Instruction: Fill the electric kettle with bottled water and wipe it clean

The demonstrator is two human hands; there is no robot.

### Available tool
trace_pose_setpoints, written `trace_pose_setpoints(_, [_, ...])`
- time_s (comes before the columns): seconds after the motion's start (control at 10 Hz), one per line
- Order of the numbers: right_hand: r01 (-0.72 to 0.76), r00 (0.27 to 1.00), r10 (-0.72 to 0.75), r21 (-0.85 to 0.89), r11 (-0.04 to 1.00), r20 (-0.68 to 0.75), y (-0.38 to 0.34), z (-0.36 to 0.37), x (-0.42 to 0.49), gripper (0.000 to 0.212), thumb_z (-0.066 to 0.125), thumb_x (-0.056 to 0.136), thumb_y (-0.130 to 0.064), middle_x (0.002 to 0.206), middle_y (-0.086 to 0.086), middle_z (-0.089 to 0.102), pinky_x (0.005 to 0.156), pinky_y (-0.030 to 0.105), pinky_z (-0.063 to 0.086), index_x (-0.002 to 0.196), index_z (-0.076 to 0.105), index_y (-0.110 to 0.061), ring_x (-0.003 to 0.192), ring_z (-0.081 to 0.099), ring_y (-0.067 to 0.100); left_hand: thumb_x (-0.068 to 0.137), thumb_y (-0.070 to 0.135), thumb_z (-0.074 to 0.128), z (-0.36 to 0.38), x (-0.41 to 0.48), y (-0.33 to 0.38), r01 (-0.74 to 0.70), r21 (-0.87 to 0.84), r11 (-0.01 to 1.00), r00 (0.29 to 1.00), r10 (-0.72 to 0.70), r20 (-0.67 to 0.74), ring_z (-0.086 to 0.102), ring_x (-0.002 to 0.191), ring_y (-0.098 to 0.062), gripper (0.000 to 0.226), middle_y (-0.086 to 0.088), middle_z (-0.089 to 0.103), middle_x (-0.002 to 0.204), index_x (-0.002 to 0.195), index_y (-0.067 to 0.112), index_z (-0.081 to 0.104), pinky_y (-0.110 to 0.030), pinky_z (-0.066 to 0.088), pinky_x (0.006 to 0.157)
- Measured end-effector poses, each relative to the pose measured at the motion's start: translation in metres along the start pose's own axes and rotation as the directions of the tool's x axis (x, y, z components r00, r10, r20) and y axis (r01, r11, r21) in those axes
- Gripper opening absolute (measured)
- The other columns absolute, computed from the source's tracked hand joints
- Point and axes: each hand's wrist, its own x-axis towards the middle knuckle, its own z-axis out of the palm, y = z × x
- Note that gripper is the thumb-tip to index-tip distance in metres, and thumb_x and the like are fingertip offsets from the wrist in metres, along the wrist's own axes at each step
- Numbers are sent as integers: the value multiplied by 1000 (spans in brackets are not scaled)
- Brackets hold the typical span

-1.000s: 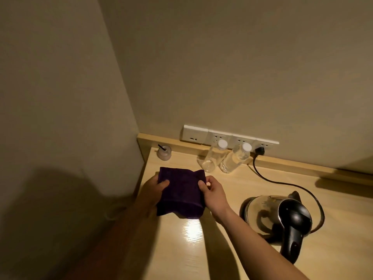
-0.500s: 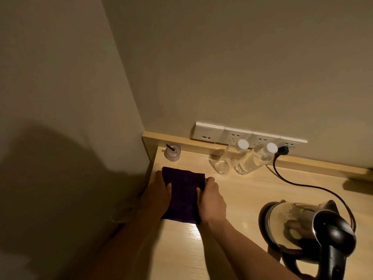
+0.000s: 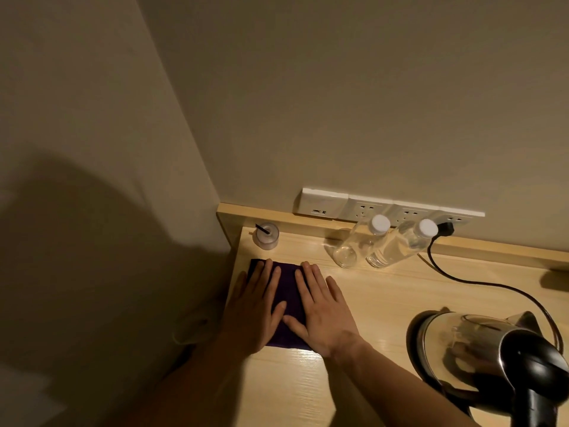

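A folded dark purple cloth [image 3: 288,298] lies flat on the wooden counter [image 3: 378,291] near the left wall. My left hand [image 3: 255,309] and my right hand [image 3: 323,309] both press on it, palms down, fingers spread and flat. A steel electric kettle [image 3: 480,349] with a black lid and handle stands at the lower right, well apart from both hands. Its black cord [image 3: 480,283] runs to a wall socket. Two clear water bottles [image 3: 385,241] with white caps stand by the back ledge.
A small clear cup [image 3: 266,237] with a black stick stands in the back left corner. A white socket strip [image 3: 385,208] runs along the wall above the ledge. The side wall closes off the counter's left edge.
The cloth was held up in both hands, then laid down on the counter. Both hands now lie flat on top of it. The view has shifted left, so the kettle sits further right.
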Motion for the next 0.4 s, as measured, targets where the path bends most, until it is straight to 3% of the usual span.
trace_pose_setpoints(0.2, [-2, 1000, 3, -40, 999, 22, -1, -7, -1, 91, 8, 96, -79, 169, 2, -31, 128, 49, -8, 162, -20, -23, 153, -34, 16, 95, 54, 40, -1, 2, 2, 20, 55, 998, 999, -21, 28, 29, 156, -29, 78, -10, 28, 170, 163, 17, 24, -51, 20, 124])
trace_pose_setpoints(0.4, [-22, 997, 24, 24, 999, -79, -4, -35, -20, 92, 16, 96, -81, 170, 1, -28, 124, 41, -19, 162, -19, -28, 154, -32, 15, 96, 60, 42, -33, -2, 10, 44, -1, 999, 996, -44, -77, 20, 159, -30, 81, -9, 25, 171, 163, 18, 25, -59, 24, 124])
